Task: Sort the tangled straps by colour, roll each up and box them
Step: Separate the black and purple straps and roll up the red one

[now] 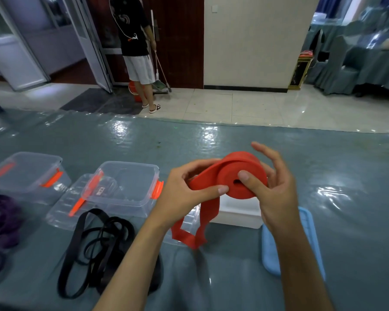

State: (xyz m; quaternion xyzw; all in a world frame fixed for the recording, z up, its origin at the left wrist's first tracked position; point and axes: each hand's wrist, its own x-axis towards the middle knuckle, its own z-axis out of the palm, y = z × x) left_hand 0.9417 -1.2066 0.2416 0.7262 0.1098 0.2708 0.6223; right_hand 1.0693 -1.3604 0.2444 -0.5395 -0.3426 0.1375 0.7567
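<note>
The right hand (272,189) grips the wide red rubber strap roll (245,176); the left hand (186,194) pinches its loose tail. Slack tension there could let the coil spring apart.

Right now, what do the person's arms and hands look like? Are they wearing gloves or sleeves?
No gloves and no sleeves show. The left hand and right hand are bare, and both forearms are bare right down to the bottom edge of the picture. I can see no rings, watch or bracelets on them. The fingernails are short and plain, without polish.
</note>
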